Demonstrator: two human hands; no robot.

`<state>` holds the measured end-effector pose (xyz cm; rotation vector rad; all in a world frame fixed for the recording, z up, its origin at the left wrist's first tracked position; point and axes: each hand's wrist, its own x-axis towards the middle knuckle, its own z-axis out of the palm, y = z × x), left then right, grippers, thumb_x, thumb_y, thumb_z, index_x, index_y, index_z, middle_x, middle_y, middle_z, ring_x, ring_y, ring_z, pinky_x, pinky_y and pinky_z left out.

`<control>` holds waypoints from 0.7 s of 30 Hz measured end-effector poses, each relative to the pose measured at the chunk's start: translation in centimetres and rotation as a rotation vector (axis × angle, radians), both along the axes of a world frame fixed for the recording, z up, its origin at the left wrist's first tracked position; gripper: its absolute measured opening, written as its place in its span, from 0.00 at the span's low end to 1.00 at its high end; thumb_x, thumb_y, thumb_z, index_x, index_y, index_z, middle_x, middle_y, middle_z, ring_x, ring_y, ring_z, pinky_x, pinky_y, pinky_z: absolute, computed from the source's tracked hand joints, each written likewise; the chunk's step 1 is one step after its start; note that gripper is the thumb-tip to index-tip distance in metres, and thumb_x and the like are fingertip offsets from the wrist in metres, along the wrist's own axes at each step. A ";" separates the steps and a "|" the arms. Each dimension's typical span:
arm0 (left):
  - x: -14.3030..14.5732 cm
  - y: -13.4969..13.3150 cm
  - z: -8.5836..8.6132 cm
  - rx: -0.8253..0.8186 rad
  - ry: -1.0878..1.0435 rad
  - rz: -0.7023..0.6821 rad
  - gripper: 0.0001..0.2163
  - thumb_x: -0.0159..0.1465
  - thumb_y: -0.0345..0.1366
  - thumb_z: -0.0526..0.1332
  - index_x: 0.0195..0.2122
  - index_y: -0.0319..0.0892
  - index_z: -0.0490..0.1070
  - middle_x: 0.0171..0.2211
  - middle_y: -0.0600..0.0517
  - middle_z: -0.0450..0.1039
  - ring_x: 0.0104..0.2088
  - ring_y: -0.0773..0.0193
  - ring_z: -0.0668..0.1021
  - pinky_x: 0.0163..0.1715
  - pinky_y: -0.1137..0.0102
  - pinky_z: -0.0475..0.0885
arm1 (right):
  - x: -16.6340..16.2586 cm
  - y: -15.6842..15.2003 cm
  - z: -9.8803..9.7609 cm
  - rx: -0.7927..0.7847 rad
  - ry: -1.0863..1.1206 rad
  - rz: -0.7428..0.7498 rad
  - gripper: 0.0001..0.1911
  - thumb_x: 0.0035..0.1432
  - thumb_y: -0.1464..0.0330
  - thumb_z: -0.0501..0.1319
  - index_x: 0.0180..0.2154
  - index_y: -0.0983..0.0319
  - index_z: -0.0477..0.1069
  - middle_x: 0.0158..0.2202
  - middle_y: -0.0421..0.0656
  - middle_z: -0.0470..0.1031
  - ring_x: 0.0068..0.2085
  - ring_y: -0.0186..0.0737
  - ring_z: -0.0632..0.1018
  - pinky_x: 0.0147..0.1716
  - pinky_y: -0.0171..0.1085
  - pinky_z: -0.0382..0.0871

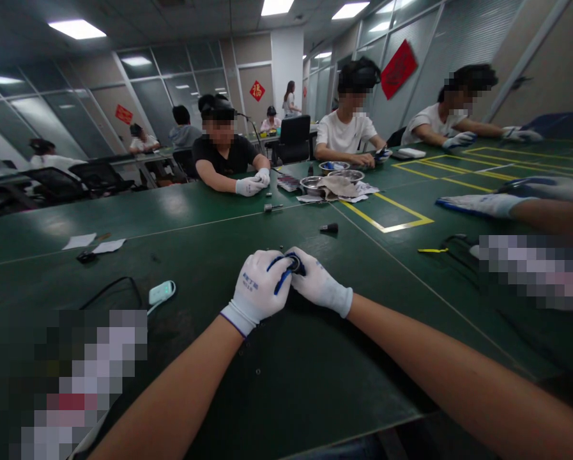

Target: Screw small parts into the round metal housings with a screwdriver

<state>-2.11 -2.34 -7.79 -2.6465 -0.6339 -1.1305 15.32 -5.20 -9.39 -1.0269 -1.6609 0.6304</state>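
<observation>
A dark part (294, 262) is pinched by the left hand (262, 285) and right hand (319, 282); farther off and right, a black piece (330, 228) is seen.

White gloves (255, 291) touched with blue cover your left hand (264, 278) and right hand (320, 284) around a dark part (294, 262); the green table (343, 390) bears yellow lines (408, 225) toward its right edge.

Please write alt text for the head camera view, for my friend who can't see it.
A person's gloved left hand and right hand hold a small dark part over a green table. Farther out lie a black tapered piece and metal bowls; a co-worker in black sits across the table.
</observation>
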 end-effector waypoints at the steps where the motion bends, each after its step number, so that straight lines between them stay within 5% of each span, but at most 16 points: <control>1: 0.0 0.0 0.0 -0.001 0.011 0.012 0.12 0.68 0.34 0.58 0.50 0.39 0.76 0.46 0.39 0.77 0.45 0.49 0.77 0.43 0.54 0.77 | 0.0 0.0 0.0 -0.001 -0.007 -0.004 0.05 0.59 0.65 0.61 0.35 0.58 0.66 0.31 0.38 0.74 0.33 0.39 0.73 0.35 0.39 0.68; 21: 0.3 -0.3 -0.4 -0.168 -0.151 -0.060 0.11 0.66 0.32 0.61 0.49 0.42 0.77 0.48 0.42 0.73 0.48 0.52 0.77 0.48 0.56 0.78 | 0.1 -0.2 0.3 -0.011 -0.048 -0.031 0.04 0.59 0.67 0.59 0.37 0.58 0.66 0.32 0.40 0.74 0.34 0.41 0.75 0.35 0.40 0.69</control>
